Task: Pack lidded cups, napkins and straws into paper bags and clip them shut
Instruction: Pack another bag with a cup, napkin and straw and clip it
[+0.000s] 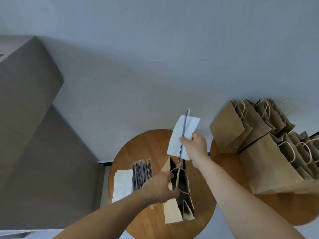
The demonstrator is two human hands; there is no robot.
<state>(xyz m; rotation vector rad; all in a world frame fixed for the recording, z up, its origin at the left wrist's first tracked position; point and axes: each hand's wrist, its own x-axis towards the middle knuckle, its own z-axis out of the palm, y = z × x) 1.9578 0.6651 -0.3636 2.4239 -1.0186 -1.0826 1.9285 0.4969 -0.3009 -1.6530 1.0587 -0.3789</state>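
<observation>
Seen from the head camera: a person's left forearm [110, 216] and right forearm [241, 195], both bare from the lower edge of the view to the wrist, ending in a bare left hand [159, 188] and bare right hand [195, 144]. Upper arms and clothing fall outside the view.

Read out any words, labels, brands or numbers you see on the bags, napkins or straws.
No readable text anywhere.
Open bag and stacked bags: plain brown, no print showing.
Napkin and straw in the right hand: no markings visible.
Straws on the table: wrappers too blurred to tell.
</observation>
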